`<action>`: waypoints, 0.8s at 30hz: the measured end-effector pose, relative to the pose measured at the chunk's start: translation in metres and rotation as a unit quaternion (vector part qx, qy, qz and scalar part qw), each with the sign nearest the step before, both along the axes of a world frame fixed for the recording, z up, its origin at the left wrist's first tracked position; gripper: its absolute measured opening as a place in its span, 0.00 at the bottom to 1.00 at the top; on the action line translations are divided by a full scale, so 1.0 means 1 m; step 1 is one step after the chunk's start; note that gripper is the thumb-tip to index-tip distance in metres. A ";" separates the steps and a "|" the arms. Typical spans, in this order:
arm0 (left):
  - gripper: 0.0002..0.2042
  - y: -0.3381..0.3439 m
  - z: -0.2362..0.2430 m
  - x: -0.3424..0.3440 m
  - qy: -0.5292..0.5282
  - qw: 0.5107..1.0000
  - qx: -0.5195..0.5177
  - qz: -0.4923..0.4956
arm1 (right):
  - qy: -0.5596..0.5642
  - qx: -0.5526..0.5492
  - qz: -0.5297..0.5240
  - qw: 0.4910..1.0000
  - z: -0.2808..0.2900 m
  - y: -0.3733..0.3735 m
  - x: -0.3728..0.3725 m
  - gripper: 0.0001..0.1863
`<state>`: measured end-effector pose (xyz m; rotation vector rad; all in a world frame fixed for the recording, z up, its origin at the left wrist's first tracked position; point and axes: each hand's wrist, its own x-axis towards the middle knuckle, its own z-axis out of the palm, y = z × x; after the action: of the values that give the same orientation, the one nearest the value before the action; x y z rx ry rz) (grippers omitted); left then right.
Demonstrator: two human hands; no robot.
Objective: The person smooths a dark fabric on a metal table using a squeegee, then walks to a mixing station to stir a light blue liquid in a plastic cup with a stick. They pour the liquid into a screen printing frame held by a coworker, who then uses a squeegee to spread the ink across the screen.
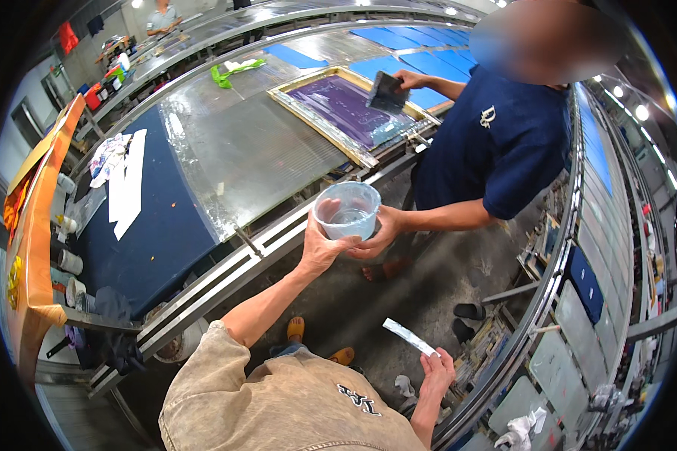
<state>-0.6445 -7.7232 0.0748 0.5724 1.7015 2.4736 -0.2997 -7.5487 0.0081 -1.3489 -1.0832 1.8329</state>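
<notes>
A translucent plastic tub [347,214] with a smeared inside is held between me and a co-worker. My left hand [320,246] grips its left side and underside, fingers wrapped round it. The co-worker's hand [382,234] holds the same tub from the right. Lower down, my right hand [438,368] pinches the end of a narrow, flat whitish strip [411,337], apart from everything else. In the co-worker's other hand is a dark squeegee [388,92], raised over a framed printing screen [301,81] whose mesh is covered with purple ink.
The screen lies on a long metal-railed table [259,161] carrying blue fabric pieces [297,55], a green cloth [237,69] and white strips [128,177]. An orange-covered board [49,240] stands at the left. The co-worker [496,143] stands close on my right; sandals [466,319] lie on the floor.
</notes>
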 end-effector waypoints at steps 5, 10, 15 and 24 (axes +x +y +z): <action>0.52 0.010 0.007 -0.013 0.042 0.997 -0.064 0.010 | -0.005 -0.011 0.006 1.000 -0.005 -0.002 -0.002 0.14; 0.59 0.047 0.045 -0.029 0.116 0.991 -0.050 -0.037 | 0.010 -0.008 0.025 1.000 -0.005 -0.004 -0.010 0.14; 0.64 0.069 0.039 -0.047 0.113 0.992 -0.045 -0.018 | 0.006 -0.015 0.035 0.999 -0.009 -0.004 -0.014 0.13; 0.44 0.012 0.001 -0.016 -0.090 0.993 -0.021 -0.073 | 0.010 -0.024 0.046 0.999 -0.024 0.000 -0.018 0.12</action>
<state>-0.6604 -7.7117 0.0756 0.4371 1.5805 2.3069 -0.3172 -7.5482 -0.0155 -1.3246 -1.1127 1.9462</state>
